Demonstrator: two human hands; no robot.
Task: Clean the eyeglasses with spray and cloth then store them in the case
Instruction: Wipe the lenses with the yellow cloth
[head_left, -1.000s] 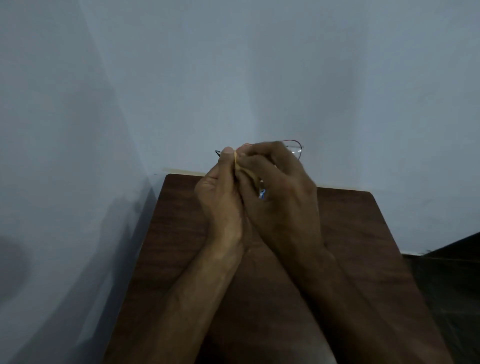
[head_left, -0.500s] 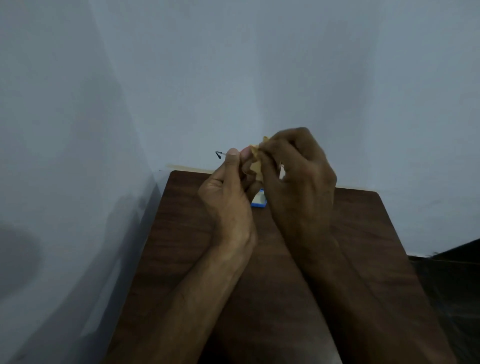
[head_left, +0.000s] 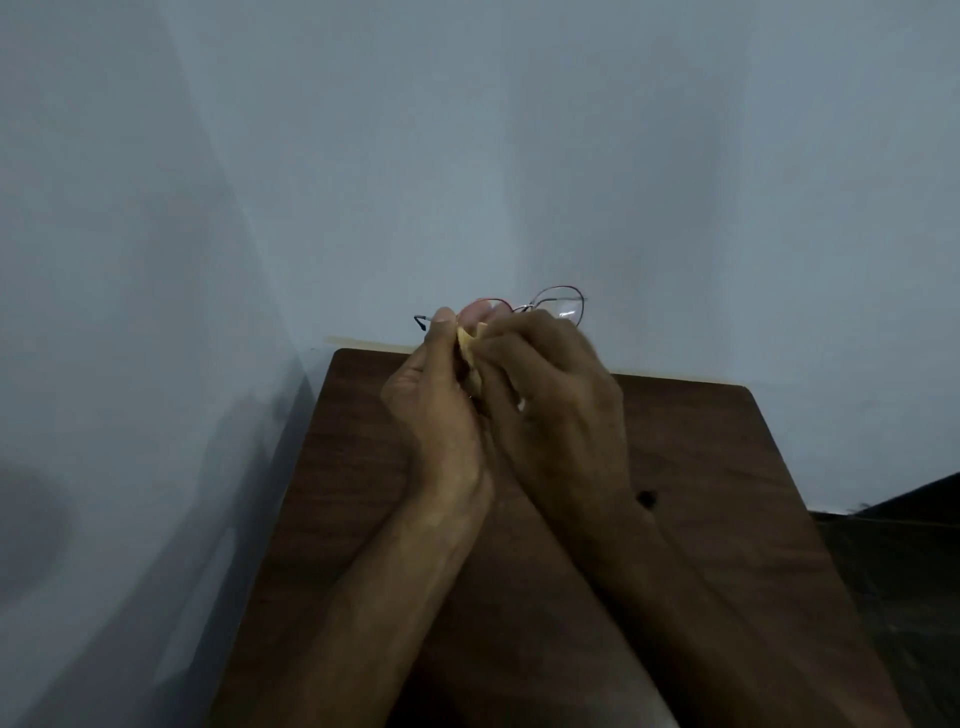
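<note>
Thin wire-rimmed eyeglasses (head_left: 563, 304) are held up above the far edge of the table, one lens showing over my knuckles and a temple tip sticking out to the left. My left hand (head_left: 436, 410) pinches the frame near the left lens. My right hand (head_left: 556, 410) pinches a small yellow cloth (head_left: 470, 348) against the glasses, between the two hands. Most of the cloth and the left lens are hidden by my fingers. The spray and the case are out of sight behind my hands.
A dark brown wooden table (head_left: 727, 493) stands in a corner, pale walls (head_left: 467, 156) at the left and back. A small dark spot (head_left: 647, 498) lies on the table beside my right wrist. Dark floor (head_left: 909, 571) shows at the right.
My right hand has dropped lower and moved left against the left hand, uncovering the right lens. The blue-and-white object seen on the table earlier is now hidden behind my hands.
</note>
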